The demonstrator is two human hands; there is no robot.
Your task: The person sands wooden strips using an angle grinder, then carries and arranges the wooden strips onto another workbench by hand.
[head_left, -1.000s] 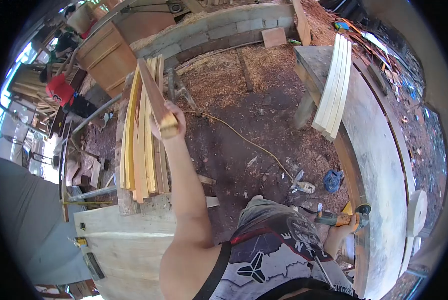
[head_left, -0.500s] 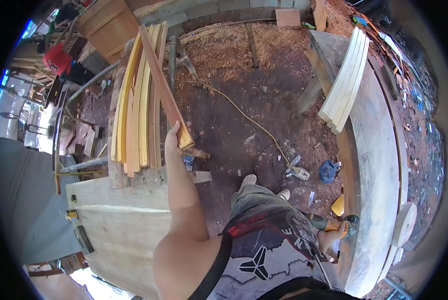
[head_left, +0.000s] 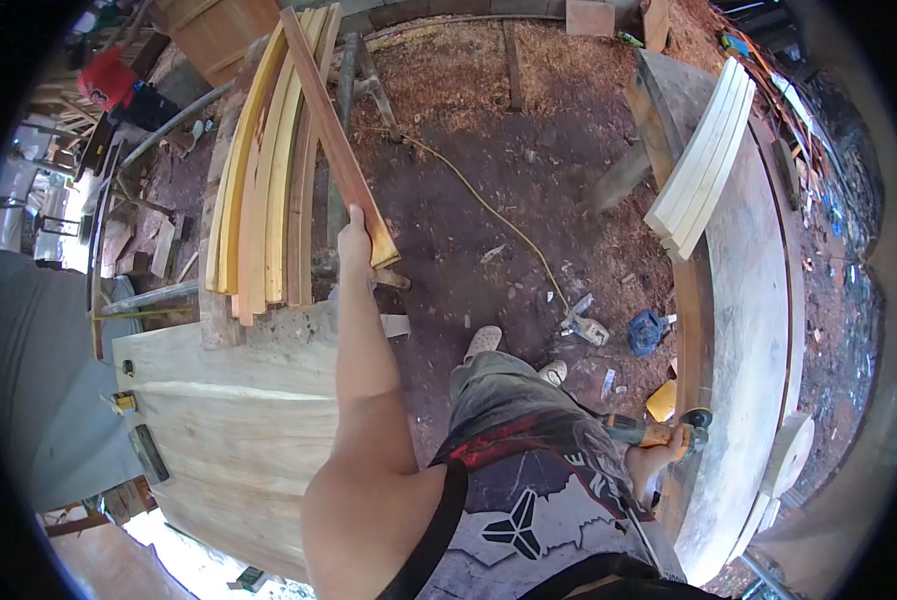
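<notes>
My left hand [head_left: 357, 240] is closed on the near end of a reddish-brown wooden strip [head_left: 331, 130], whose far end lies over a stack of yellowish wood strips [head_left: 277, 170]. At the right, my right hand [head_left: 659, 455] grips an orange and grey angle grinder [head_left: 634, 432]. The grinder's disc [head_left: 697, 417] is at the edge of a long pale bench [head_left: 744, 400]. Several pale curved strips [head_left: 704, 165] lie together across the far part of that bench.
A plywood sheet [head_left: 239, 400] lies at lower left. A yellow cord [head_left: 489, 205] runs over the floor to a power tool [head_left: 586, 328], near a blue bag [head_left: 646, 332]. A person in red [head_left: 109, 80] is at upper left. A white round disc [head_left: 791, 455] stands by the bench.
The view has tilted downward. My left hand and the brown strip have swung lower and closer, and the strip shows more of its length. My right hand still holds the grinder at the bench edge.
</notes>
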